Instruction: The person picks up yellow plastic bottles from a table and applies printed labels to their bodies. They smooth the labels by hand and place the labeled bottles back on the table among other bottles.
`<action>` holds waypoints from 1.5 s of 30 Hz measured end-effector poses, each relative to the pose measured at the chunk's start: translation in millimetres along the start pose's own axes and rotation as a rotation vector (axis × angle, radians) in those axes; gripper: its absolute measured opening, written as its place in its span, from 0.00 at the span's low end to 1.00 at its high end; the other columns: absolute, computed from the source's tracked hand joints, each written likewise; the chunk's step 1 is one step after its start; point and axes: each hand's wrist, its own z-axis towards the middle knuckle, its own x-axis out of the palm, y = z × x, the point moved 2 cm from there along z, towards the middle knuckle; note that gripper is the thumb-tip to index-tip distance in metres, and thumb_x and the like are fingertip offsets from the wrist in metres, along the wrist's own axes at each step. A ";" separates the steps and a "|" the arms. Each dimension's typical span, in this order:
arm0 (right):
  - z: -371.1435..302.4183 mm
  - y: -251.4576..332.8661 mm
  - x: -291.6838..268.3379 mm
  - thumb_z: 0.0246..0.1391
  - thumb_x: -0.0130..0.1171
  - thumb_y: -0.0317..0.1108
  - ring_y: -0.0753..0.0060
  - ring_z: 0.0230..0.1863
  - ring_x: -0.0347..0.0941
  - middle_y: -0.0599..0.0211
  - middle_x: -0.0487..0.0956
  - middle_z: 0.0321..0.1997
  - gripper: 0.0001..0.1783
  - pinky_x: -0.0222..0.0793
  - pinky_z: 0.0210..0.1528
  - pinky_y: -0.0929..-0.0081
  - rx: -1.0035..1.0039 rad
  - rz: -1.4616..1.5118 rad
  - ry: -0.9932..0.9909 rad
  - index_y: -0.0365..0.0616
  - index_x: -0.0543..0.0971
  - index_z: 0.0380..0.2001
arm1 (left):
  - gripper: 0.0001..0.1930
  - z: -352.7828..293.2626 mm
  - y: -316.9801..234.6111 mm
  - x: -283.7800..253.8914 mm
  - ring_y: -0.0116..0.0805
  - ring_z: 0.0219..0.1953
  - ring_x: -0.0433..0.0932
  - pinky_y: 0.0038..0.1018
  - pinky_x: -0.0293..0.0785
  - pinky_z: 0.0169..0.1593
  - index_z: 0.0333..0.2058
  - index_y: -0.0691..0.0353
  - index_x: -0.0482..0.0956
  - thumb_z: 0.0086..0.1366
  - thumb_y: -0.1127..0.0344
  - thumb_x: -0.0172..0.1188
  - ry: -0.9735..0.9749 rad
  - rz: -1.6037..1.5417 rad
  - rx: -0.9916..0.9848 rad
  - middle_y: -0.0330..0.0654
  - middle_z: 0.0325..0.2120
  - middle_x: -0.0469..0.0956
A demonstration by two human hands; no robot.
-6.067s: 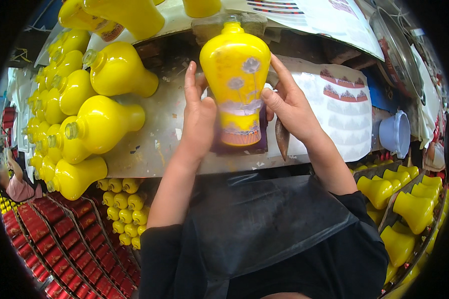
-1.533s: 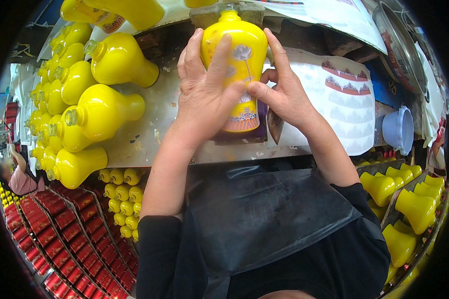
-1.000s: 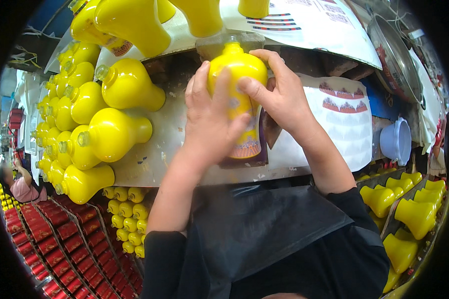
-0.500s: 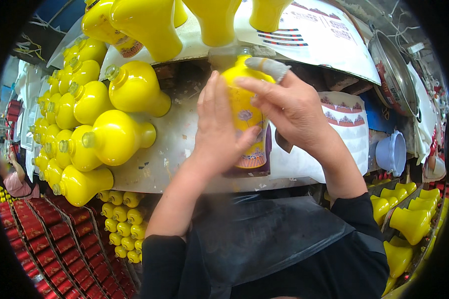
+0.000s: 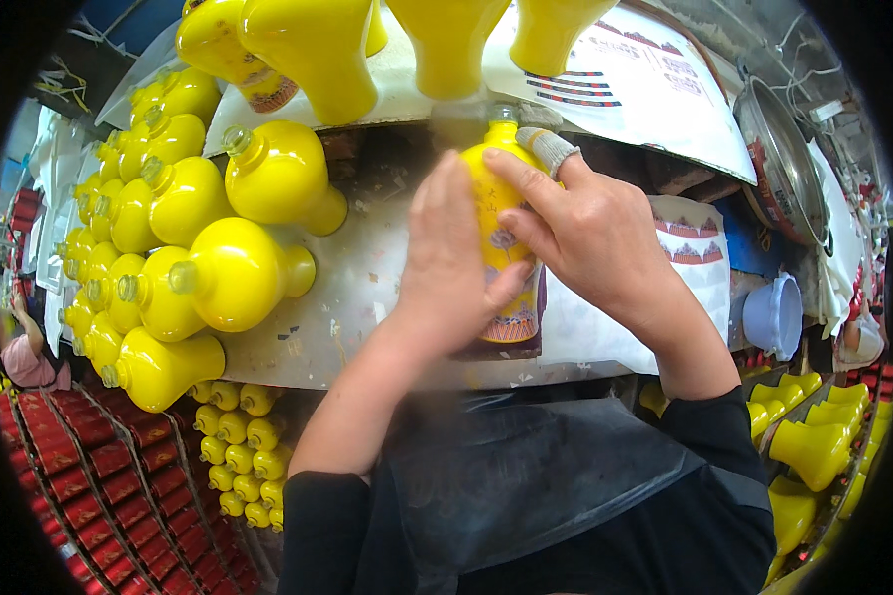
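Note:
A glossy yellow bottle (image 5: pixel 511 188) with a clear glass neck lies on the worktable, neck pointing away from me. Purple flower prints and a patterned band near its base decorate it. My left hand (image 5: pixel 448 253), slightly blurred, lies along its left side with fingers stretched and thumb across the lower front. From the right, my right hand (image 5: pixel 600 223) presses its index finger and thumb on the bottle's upper part. A grey-white cloth finger cover (image 5: pixel 548 149) sits on one of its fingers. Beneath the bottle's base shows a dark purple pad (image 5: pixel 496 350).
Several plain yellow bottles (image 5: pixel 238 273) lie at the left. More yellow bottles (image 5: pixel 454 50) stand along the far edge. Printed decal sheets (image 5: pixel 690 233) lie on the right, near a light blue bucket (image 5: pixel 774 315). Red boxes (image 5: pixel 99 476) fill the lower left. Another person (image 5: pixel 32 357) is far left.
The view has shifted slightly. My right index finger and thumb now lie flatter on the bottle, and small printed marks show on its upper front. A dark piece below my right hand no longer shows.

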 end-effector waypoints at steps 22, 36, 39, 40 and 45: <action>-14.4 -51.3 27.1 0.72 0.55 0.51 0.90 0.25 0.64 0.78 0.73 0.28 0.25 0.62 0.29 0.88 0.441 0.921 -0.117 0.44 0.80 0.59 | 0.58 -0.4 1.0 2.3 0.60 0.76 0.51 0.45 0.49 0.77 0.76 0.68 0.34 0.61 0.57 0.68 0.045 -0.585 -0.328 0.67 0.73 0.48; -35.4 -33.3 -4.1 0.53 0.71 0.17 0.66 0.42 0.83 0.63 0.85 0.43 0.18 0.80 0.44 0.75 -0.111 0.359 -0.400 0.42 0.84 0.47 | 0.46 3.7 -3.3 5.2 0.48 0.72 0.62 0.40 0.60 0.73 0.77 0.61 0.30 0.78 0.50 0.51 -0.015 -1.136 -0.486 0.54 0.73 0.53; -47.8 -25.4 -0.6 0.48 0.73 0.20 0.59 0.41 0.84 0.61 0.86 0.41 0.18 0.81 0.40 0.69 -0.375 0.286 -0.395 0.47 0.87 0.44 | 0.41 7.2 -8.0 4.7 0.44 0.69 0.66 0.41 0.64 0.71 0.77 0.56 0.34 0.79 0.47 0.48 -0.012 -1.335 -0.577 0.51 0.70 0.60; -52.7 -18.9 3.8 0.48 0.70 0.27 0.63 0.40 0.83 0.67 0.85 0.39 0.18 0.82 0.41 0.67 -0.426 0.314 -0.369 0.51 0.88 0.44 | 0.40 9.7 -8.6 4.3 0.43 0.68 0.67 0.41 0.65 0.70 0.77 0.55 0.35 0.80 0.47 0.48 -0.001 -1.332 -0.567 0.50 0.69 0.61; -81.0 1.2 6.9 0.53 0.70 0.23 0.62 0.45 0.85 0.58 0.85 0.43 0.11 0.83 0.48 0.69 -0.503 0.617 -0.158 0.42 0.86 0.41 | 0.37 13.9 -6.3 6.4 0.42 0.67 0.68 0.41 0.65 0.70 0.76 0.55 0.40 0.80 0.48 0.47 0.029 -1.380 -0.557 0.48 0.67 0.64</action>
